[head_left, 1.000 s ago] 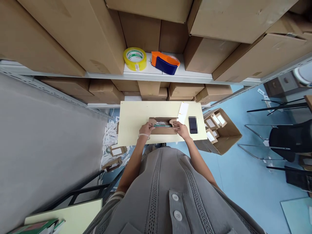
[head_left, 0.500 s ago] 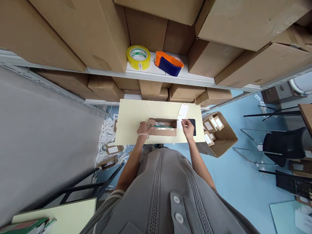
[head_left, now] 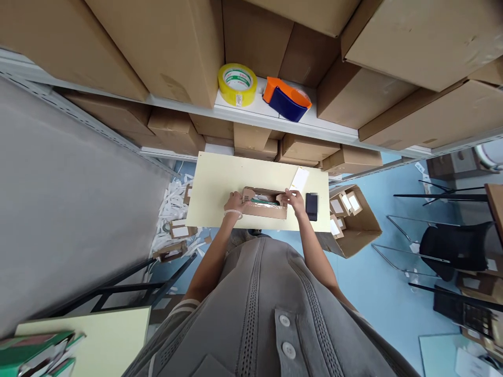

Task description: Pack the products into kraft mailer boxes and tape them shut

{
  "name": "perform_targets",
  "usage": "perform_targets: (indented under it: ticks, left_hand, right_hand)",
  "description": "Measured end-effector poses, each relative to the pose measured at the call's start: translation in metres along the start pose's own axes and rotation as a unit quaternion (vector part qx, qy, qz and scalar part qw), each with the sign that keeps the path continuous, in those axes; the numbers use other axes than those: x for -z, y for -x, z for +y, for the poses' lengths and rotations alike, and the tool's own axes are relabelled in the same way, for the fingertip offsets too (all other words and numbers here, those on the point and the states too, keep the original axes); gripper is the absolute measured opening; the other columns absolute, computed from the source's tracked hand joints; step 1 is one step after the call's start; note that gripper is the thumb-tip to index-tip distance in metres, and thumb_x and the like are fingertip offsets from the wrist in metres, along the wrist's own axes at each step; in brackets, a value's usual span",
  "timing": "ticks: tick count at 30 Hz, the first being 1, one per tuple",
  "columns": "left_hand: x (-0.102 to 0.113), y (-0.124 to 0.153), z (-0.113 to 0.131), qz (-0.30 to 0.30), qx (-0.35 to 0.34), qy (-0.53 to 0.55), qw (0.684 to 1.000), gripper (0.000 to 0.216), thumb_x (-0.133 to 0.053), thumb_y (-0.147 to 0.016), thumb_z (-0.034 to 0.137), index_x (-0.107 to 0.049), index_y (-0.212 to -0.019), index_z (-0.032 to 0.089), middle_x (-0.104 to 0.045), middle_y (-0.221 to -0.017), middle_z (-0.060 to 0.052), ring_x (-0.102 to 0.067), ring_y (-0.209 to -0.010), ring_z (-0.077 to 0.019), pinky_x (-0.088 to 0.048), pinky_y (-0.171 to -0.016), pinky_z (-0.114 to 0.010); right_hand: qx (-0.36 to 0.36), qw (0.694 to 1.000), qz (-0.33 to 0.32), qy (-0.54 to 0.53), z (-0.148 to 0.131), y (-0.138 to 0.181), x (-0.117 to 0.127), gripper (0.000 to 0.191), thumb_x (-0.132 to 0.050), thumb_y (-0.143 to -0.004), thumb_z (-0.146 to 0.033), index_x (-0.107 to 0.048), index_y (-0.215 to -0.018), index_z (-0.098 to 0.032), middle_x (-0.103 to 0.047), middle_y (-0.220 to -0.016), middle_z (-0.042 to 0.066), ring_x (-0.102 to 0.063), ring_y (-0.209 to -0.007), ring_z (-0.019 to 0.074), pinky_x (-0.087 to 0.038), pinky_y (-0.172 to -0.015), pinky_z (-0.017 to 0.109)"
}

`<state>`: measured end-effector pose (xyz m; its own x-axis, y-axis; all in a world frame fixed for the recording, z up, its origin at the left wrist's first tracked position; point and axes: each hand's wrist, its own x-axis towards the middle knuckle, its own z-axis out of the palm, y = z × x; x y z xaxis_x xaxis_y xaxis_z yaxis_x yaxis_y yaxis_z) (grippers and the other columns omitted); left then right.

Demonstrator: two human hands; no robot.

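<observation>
A small, long cardboard box (head_left: 265,211) lies open on the pale yellow table (head_left: 216,173). Inside it are clear plastic wrapping and a green-edged item (head_left: 261,202) whose kind I cannot make out. My left hand (head_left: 234,203), with a pale band at the wrist, grips the box's left end. At the opposite end, the fingers of my right hand (head_left: 295,201) close on the right end flap, which leans inward. A white paper sheet (head_left: 299,179) lies just beyond the right hand, and a dark phone-like device (head_left: 312,207) is to its right.
Yellow tape (head_left: 237,85) and an orange-and-blue tape dispenser (head_left: 287,99) sit on the shelf (head_left: 326,128) among cardboard boxes. Right of the table, a large open carton (head_left: 359,230) holds small labelled boxes. White scraps (head_left: 173,204) cover the floor at left. A black chair (head_left: 456,243) stands right.
My right hand has moved left from beside the dark device onto the box's right end, and both end flaps now lean inward. The left hand stays at the box; the view has shifted slightly.
</observation>
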<state>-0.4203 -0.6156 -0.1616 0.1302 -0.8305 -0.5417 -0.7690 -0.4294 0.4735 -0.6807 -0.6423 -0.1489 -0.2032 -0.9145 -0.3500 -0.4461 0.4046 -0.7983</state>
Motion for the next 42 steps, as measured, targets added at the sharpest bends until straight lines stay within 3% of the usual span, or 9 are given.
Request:
perform_targets:
  ticks: [3, 6, 13, 17, 22, 27, 32, 37, 42]
  left_hand:
    - [-0.001, 0.0, -0.001, 0.003, -0.004, 0.006, 1.0, 0.037, -0.064, -0.083, 0.05, -0.052, -0.104, 0.022, -0.055, -0.12, -0.007, -0.062, -0.104, -0.0224, -0.047, -0.073, -0.03]
    - [-0.002, 0.0, -0.002, 0.004, -0.005, 0.016, 1.0, 0.039, -0.065, -0.082, 0.051, -0.052, -0.104, 0.022, -0.055, -0.118, -0.007, -0.062, -0.102, -0.0223, -0.047, -0.073, -0.03]
    - [-0.005, -0.002, -0.007, 0.012, -0.018, 0.021, 1.0, 0.038, -0.068, -0.081, 0.051, -0.051, -0.1, 0.022, -0.057, -0.114, -0.006, -0.061, -0.098, -0.0211, -0.043, -0.07, -0.028]
    - [-0.008, -0.003, -0.01, 0.022, -0.026, 0.036, 0.999, 0.036, -0.067, -0.081, 0.051, -0.051, -0.097, 0.023, -0.058, -0.111, -0.005, -0.061, -0.097, -0.0204, -0.041, -0.069, -0.028]
    - [-0.015, -0.001, -0.018, 0.047, -0.049, 0.084, 0.994, 0.031, -0.068, -0.082, 0.046, -0.05, -0.092, 0.023, -0.06, -0.106, -0.004, -0.06, -0.096, -0.0192, -0.041, -0.07, -0.027]
    - [-0.032, -0.005, -0.025, 0.094, -0.046, 0.208, 0.973, 0.027, -0.07, -0.08, 0.039, -0.05, -0.087, 0.022, -0.06, -0.094, -0.002, -0.06, -0.085, -0.0165, -0.044, -0.074, -0.027]
    - [-0.044, -0.01, -0.026, 0.119, -0.021, 0.348, 0.93, 0.025, -0.071, -0.078, 0.031, -0.048, -0.08, 0.021, -0.055, -0.08, 0.002, -0.057, -0.076, -0.0128, -0.045, -0.074, -0.026]
    - [-0.042, -0.015, -0.026, 0.103, -0.025, 0.364, 0.925, 0.027, -0.073, -0.075, 0.028, -0.047, -0.075, 0.021, -0.051, -0.075, 0.003, -0.054, -0.074, -0.0121, -0.045, -0.076, -0.027]
    - [-0.039, -0.018, -0.028, 0.067, 0.009, 0.375, 0.924, 0.027, -0.074, -0.073, 0.03, -0.048, -0.075, 0.021, -0.052, -0.074, 0.003, -0.055, -0.071, -0.0123, -0.046, -0.072, -0.027]
  right_hand:
    - [-0.097, 0.99, -0.013, -0.097, -0.006, -0.002, 0.002, 0.035, -0.062, -0.082, -0.04, -0.049, -0.106, -0.018, -0.072, -0.084, 0.008, -0.072, -0.071, 0.0206, -0.057, -0.077, 0.035]
    - [-0.104, 0.989, -0.032, -0.1, -0.006, 0.001, 0.004, 0.036, -0.064, -0.076, -0.031, -0.05, -0.107, -0.018, -0.071, -0.084, 0.006, -0.07, -0.075, 0.0197, -0.055, -0.078, 0.034]
    - [-0.078, 0.991, 0.007, 0.109, 0.003, 0.016, -0.007, 0.048, -0.062, -0.072, -0.029, -0.051, -0.119, -0.023, -0.065, -0.089, 0.001, -0.064, -0.082, 0.0193, -0.05, -0.076, 0.031]
    - [-0.083, 0.973, 0.042, 0.213, 0.001, 0.024, -0.013, 0.05, -0.063, -0.076, -0.03, -0.05, -0.124, -0.022, -0.062, -0.107, 0.008, -0.062, -0.091, 0.0215, -0.048, -0.079, 0.032]
    - [-0.084, 0.96, 0.087, 0.251, 0.006, 0.031, -0.019, 0.047, -0.065, -0.078, -0.036, -0.054, -0.121, -0.021, -0.053, -0.121, 0.013, -0.06, -0.104, 0.0247, -0.047, -0.086, 0.034]
    - [-0.143, 0.979, 0.073, 0.122, 0.02, 0.027, -0.019, 0.044, -0.07, -0.074, -0.039, -0.058, -0.112, -0.02, -0.062, -0.111, 0.01, -0.061, -0.101, 0.023, -0.047, -0.086, 0.032]
    - [-0.197, 0.98, 0.026, -0.013, 0.032, 0.025, -0.012, 0.034, -0.067, -0.075, -0.044, -0.06, -0.098, -0.021, -0.07, -0.093, 0.006, -0.065, -0.087, 0.0193, -0.051, -0.072, 0.027]
    - [-0.212, 0.973, -0.003, -0.095, 0.038, 0.037, -0.005, 0.028, -0.057, -0.082, -0.047, -0.06, -0.09, -0.02, -0.071, -0.096, 0.007, -0.067, -0.08, 0.0163, -0.052, -0.065, 0.025]
    - [-0.201, 0.975, 0.009, -0.094, 0.043, 0.042, -0.009, 0.041, -0.057, -0.079, -0.058, -0.062, -0.093, -0.02, -0.07, -0.1, 0.008, -0.067, -0.084, 0.0181, -0.052, -0.064, 0.025]
